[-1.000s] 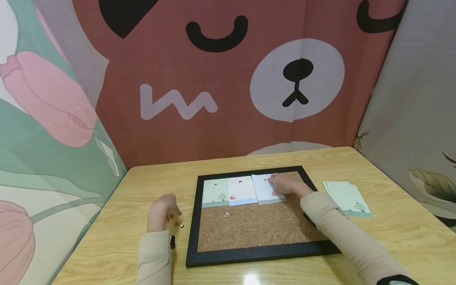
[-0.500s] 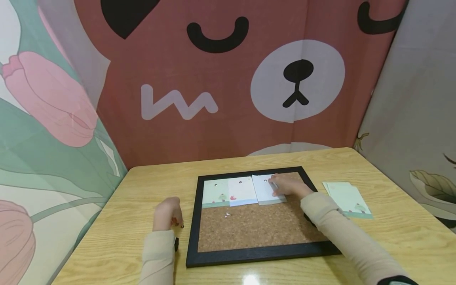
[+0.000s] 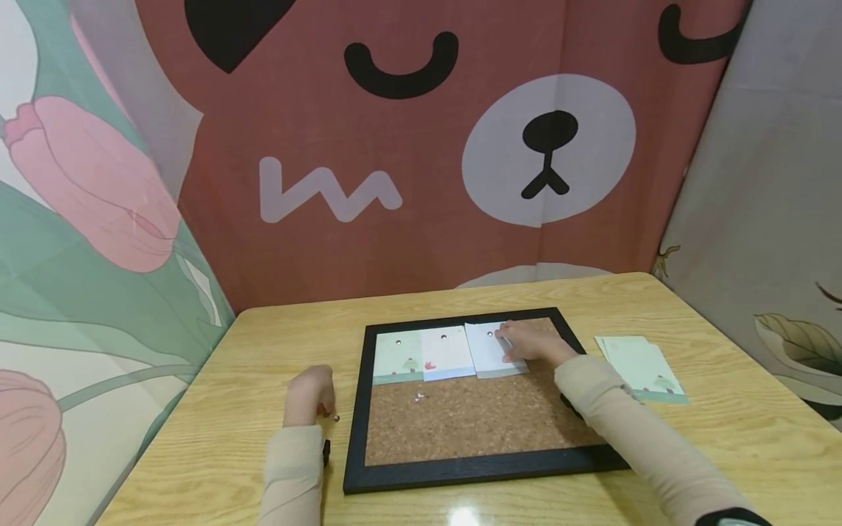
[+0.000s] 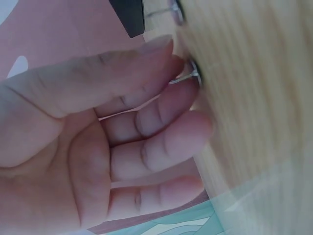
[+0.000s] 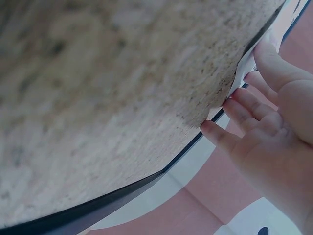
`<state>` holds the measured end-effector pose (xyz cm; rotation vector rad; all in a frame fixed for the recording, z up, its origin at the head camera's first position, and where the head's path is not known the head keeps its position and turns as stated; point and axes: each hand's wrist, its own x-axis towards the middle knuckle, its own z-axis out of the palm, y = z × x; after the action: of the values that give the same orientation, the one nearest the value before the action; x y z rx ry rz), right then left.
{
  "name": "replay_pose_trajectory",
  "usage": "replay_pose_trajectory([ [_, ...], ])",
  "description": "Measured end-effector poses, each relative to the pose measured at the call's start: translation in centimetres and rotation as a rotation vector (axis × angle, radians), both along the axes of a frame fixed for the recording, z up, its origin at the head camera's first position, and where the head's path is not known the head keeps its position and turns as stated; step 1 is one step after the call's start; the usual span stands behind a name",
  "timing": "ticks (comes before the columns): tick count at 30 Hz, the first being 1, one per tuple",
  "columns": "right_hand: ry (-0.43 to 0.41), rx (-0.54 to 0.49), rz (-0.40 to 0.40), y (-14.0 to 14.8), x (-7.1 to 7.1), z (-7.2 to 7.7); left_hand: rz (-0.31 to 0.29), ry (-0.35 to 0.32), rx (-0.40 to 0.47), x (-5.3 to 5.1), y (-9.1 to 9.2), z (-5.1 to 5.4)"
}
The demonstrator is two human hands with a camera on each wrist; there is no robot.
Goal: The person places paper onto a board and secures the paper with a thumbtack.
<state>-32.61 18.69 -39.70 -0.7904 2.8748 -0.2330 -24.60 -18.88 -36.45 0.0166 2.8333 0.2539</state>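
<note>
In the head view, a black-framed cork board (image 3: 460, 431) lies on the table. Along its top, a green note sheet (image 3: 388, 358), a white one (image 3: 442, 354) and a pale blue one (image 3: 483, 358) each bear a small round thumbtack. My right hand (image 3: 529, 342) presses on the blue sheet's right side; the right wrist view shows this paper (image 5: 238, 78) bowed slightly off the cork. Left of the board, my left hand (image 3: 312, 394) reaches down with loosely bent fingers. Its fingertips are at a thumbtack (image 4: 196, 73) standing point-up on the table; a firm pinch is not visible.
A second thumbtack (image 4: 177, 11) stands close by on the table (image 3: 210, 438). Green note sheets (image 3: 647, 369) lie stacked right of the board. Small whitish bits (image 3: 419, 397) lie on the cork. Printed curtains (image 3: 421, 248) hang behind the table.
My left hand has moved slightly right and down, its fingertips now covering one of the two tacks seen beside it earlier. The right hand stays on the blue sheet.
</note>
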Motion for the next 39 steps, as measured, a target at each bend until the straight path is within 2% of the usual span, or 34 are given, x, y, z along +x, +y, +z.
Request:
replay_pose_trajectory([
  [4,-0.011,-0.006,-0.005,0.03,0.09,0.04,-0.003,-0.006,0.006,-0.06,0.14,0.03],
  [10,-0.032,-0.015,-0.024,0.08,0.16,0.05,0.010,-0.050,0.023,-0.12,0.40,0.04],
  [16,-0.034,-0.009,-0.031,0.09,0.18,0.05,0.002,-0.057,0.013,0.07,0.61,0.07],
  [20,-0.035,-0.010,-0.030,0.12,0.10,0.04,0.025,-0.076,0.044,0.16,0.66,0.15],
  [23,-0.024,-0.003,-0.021,0.16,0.00,-0.05,0.024,-0.097,0.034,0.12,0.72,0.13],
  [39,-0.008,-0.005,-0.011,0.09,0.07,-0.06,-0.032,-0.040,-0.048,0.14,0.74,0.03],
])
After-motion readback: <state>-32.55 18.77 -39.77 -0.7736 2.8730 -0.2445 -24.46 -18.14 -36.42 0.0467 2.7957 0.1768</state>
